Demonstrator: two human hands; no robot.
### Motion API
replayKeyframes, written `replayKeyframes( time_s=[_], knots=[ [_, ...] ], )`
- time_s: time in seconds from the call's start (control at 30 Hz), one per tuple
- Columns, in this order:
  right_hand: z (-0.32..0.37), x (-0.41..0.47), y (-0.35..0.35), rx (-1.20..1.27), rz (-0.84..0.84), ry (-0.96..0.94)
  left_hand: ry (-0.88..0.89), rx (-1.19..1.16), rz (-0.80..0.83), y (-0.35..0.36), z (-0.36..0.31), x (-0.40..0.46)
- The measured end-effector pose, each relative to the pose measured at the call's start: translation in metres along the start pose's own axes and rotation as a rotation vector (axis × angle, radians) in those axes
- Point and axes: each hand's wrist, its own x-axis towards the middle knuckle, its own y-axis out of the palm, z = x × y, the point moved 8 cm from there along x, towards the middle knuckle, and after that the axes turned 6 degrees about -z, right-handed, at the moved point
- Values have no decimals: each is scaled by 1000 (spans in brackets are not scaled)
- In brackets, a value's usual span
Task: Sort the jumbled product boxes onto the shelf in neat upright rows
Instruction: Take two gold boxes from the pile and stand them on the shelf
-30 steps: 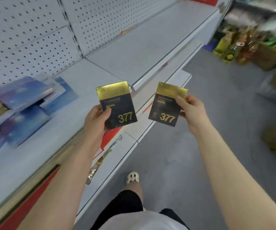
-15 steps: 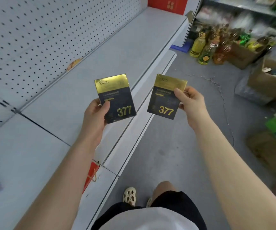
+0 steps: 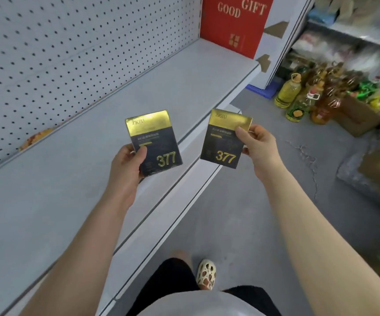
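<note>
The left hand (image 3: 125,165) is pinching one black-and-gold box (image 3: 153,142) by its side, and the right hand (image 3: 258,144) is pinching another box (image 3: 224,139) over the gray shelf (image 3: 138,92). They are looking light, thin and stiff, so side edges are probably best. The small print is looking blurry, and the far red box (image 3: 234,21) is getting cut off.

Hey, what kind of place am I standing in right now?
Most likely a small shop or its stockroom: a grey retail shelf backed by pegboard, a red gift box on display, and cooking oil bottles standing on the floor beside cartons.
</note>
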Motion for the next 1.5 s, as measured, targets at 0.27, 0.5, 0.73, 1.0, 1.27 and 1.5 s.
replayKeyframes(
  time_s=[0.27, 0.5, 0.73, 1.0, 1.27, 1.5],
  knots=[
    [37, 192, 14, -79, 109, -44, 7, -56, -123, 99, -13, 108],
    [85, 345, 36, -127, 104, -91, -20, -86, -208, 171, -32, 212],
    [122, 485, 115, -127, 275, -144, -18, -95, -365, 209, -35, 276],
    [101, 612, 240, -229, 539, -40, -29, -148, -613, 232, -19, 311],
    [87, 655, 273, -150, 577, -23, -43, -134, -625, 257, -17, 334],
    [90, 655, 273, -188, 553, -162, -46, -119, -581, 272, -21, 348]
  ],
)
